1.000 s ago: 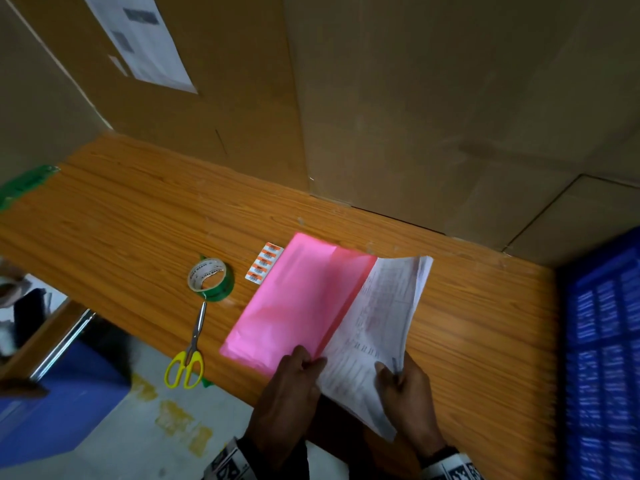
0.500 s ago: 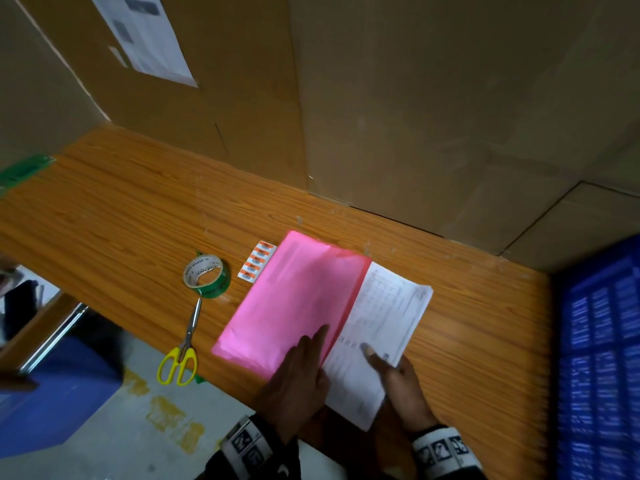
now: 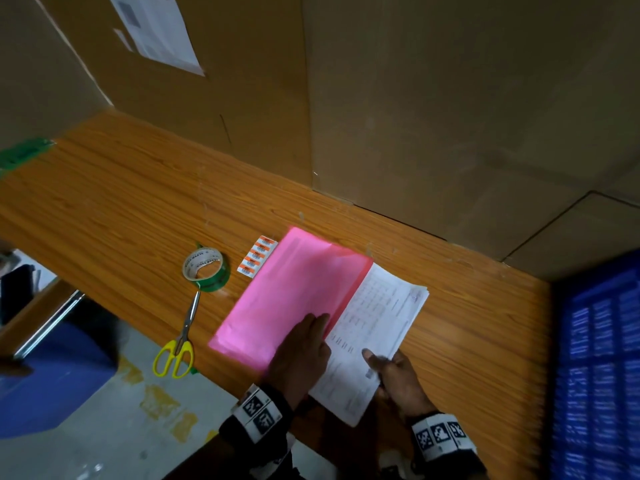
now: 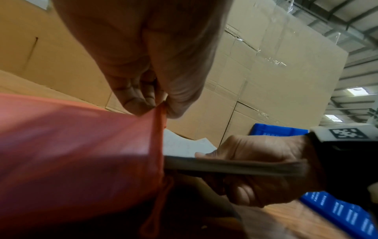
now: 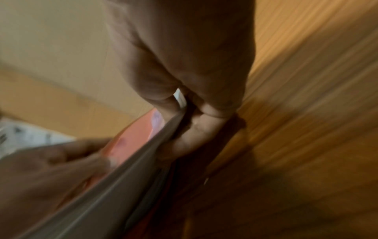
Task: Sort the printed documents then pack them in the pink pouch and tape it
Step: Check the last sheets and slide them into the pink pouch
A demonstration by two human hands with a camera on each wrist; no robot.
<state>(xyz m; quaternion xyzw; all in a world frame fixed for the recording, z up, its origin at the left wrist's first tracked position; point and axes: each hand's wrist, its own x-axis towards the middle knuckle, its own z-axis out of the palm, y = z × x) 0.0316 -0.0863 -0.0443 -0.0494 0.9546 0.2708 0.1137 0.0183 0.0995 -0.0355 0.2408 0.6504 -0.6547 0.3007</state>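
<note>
Left wrist view: the pink pouch [image 4: 77,153], lying at the desk's near edge, is pinched open at its mouth by the left hand [image 4: 143,67], so the printed documents [image 4: 231,166], clamped in the right hand [image 4: 259,169], should be slid in level and square.

Yellow scissors [image 3: 175,344] and orange labels [image 3: 258,255] on the table [image 3: 121,202].

Printed documents [image 3: 375,327] half inside pink pouch [image 3: 291,296], both hands at its mouth.
</note>
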